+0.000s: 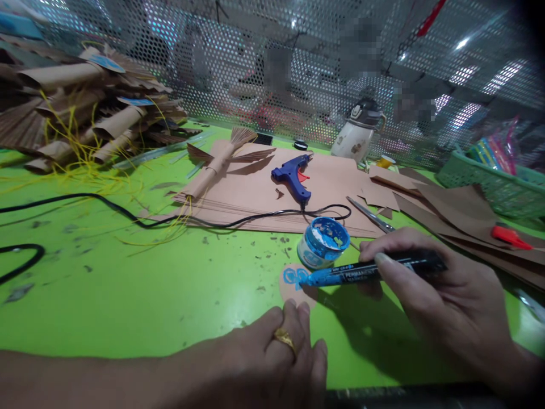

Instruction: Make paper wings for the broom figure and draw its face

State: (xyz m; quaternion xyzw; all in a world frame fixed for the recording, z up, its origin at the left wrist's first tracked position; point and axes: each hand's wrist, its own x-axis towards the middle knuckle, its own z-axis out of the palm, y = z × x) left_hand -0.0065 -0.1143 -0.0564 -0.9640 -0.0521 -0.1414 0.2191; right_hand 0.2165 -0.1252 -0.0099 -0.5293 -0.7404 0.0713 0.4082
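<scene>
My right hand (451,301) grips a black permanent marker (361,272) whose front end is coated in blue paint. The marker's tip touches a small round brown paper disc (293,293) on the green table. Blue ring shapes, like two eyes, and a blue patch below them show on the disc. My left hand (276,352), a gold ring on one finger, lies with its fingers stretched out and their tips at the disc's near edge. Just behind the disc stands an open pot of blue paint (317,255), its rim smeared blue and white.
Behind the pot, a blue glue gun (293,179) and a rolled paper figure (208,173) lie on brown paper sheets (251,199). A black cord (123,213) crosses the table. Scissors (370,215), a green basket (498,187) and a jug (353,133) stand right; paper figures (72,108) pile left.
</scene>
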